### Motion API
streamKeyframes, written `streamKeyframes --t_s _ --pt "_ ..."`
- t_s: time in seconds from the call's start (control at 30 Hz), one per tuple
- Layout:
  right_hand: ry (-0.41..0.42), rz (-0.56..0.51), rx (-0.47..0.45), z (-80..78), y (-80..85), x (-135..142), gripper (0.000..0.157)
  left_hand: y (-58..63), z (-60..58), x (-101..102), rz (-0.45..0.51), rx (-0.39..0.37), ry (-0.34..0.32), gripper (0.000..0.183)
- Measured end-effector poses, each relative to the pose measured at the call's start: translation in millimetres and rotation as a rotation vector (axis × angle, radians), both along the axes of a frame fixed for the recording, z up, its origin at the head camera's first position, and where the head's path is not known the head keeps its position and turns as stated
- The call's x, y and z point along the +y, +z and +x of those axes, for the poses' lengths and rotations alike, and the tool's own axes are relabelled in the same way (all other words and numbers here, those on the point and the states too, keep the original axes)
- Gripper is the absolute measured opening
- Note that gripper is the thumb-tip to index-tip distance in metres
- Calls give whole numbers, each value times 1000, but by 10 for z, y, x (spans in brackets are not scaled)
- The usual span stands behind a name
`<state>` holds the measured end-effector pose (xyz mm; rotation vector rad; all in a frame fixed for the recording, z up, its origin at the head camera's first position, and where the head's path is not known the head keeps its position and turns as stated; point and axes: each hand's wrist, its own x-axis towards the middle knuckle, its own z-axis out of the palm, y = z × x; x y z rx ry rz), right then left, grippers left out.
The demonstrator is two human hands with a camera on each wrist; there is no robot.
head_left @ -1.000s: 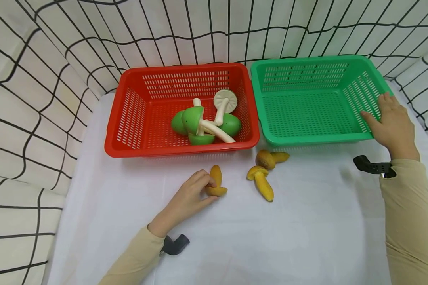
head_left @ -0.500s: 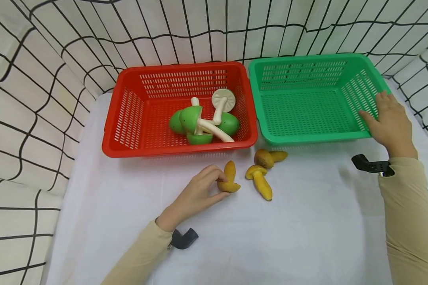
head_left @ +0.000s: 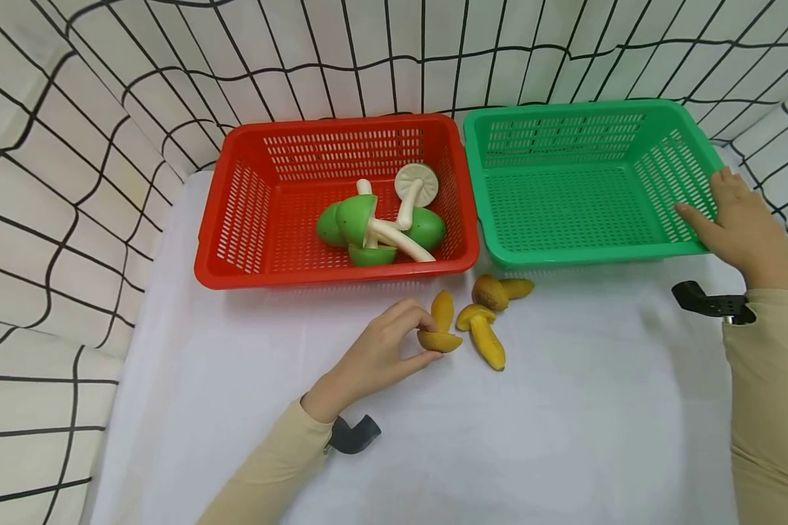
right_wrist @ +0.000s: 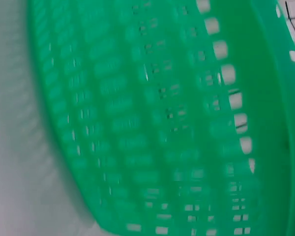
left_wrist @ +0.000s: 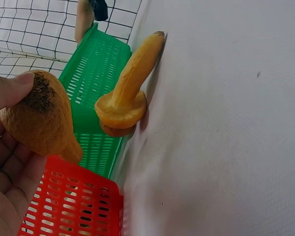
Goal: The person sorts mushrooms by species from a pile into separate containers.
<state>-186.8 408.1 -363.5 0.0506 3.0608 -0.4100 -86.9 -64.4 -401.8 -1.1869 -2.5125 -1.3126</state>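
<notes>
My left hand pinches a toy yellow mushroom, with its cap between thumb and fingers. In the left wrist view the brownish-yellow mushroom shows a dark patch on its cap by the thumb. Just right of it lie two more yellow mushrooms: one with its stem toward me, the other, browner-capped, closer to the baskets. My right hand rests on the right rim of the green basket, fingers relaxed and thumb reaching over the inside. The right wrist view shows the green basket wall, blurred.
Left of the green basket stands a red basket with several green-capped, white-stemmed toy mushrooms in its right half. A black wire grid borders the back and sides. A white cloth covers the table.
My left hand has moved to the right with the yellow mushroom, coming close to the two others. My right hand stays at the green basket's rim.
</notes>
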Motion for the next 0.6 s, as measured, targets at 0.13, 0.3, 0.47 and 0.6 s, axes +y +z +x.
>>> streamKeyframes --t_s 0.13,0.3,0.47,0.6 --pt "21 28 -15 -12 -22 76 80 13 0 11 6 16 8 30" --pt "-23 45 -19 -24 -64 75 80 23 12 9 15 30 15 31" --pt "-58 55 -19 8 -87 71 82 47 23 0 17 37 16 32" --pt "-46 55 -9 2 -77 68 81 78 12 18 34 47 17 32"
